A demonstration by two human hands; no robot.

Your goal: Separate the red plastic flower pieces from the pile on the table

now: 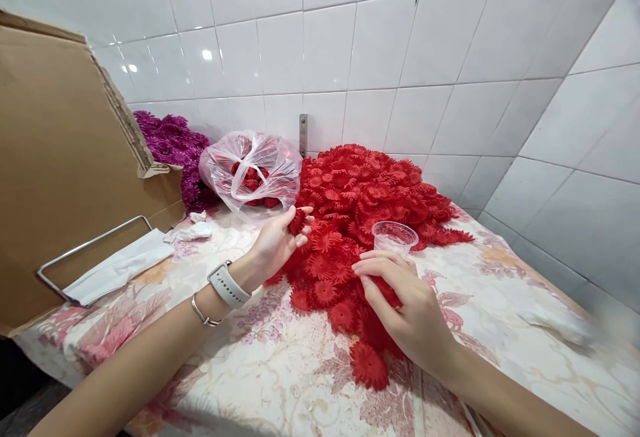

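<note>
A large heap of red artificial flower heads [370, 184] with jagged petals lies on the table in front of me. My left hand [280, 237], wearing a watch and a bracelet, is left of the heap with its fingers curled around one red flower head [297, 222]. Over the near right part of the heap, my right hand [405, 300] has its thumb and fingertips drawn close together. Whatever sits between those fingertips is too small or hidden to make out. Just beyond them stands a clear plastic cup [395, 236]; its contents are unclear.
A tied clear plastic bag [253, 174] of dark red pieces sits at the back, beside a purple flower pile [173, 150]. At left are a cardboard box [75, 157], a wire frame [90, 254] and white tissue [120, 265]. A floral cloth [240, 370] covers the table; tiled walls enclose it.
</note>
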